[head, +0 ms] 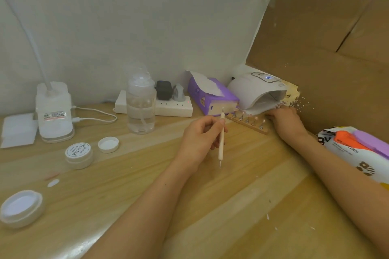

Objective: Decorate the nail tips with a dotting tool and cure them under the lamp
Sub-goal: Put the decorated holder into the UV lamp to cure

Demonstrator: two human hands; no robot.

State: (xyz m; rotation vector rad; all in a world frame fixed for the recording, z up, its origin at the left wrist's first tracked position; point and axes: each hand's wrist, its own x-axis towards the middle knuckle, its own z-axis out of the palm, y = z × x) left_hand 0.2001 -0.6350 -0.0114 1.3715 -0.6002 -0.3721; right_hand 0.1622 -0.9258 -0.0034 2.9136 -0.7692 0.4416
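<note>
Nail tips (256, 118) stand on a wooden rack (248, 125) whose end the right hand (283, 119) touches, its grip impossible to tell; the left hand (200, 136) pinches the dotting tool (221, 149) upright. Best to slide the rack level under the lamp (254, 90) at the surface's (231, 195) far right edge, tool held clear.

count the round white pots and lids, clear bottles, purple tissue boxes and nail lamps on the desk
round white pots and lids: 3
clear bottles: 1
purple tissue boxes: 1
nail lamps: 1
total: 6
</note>
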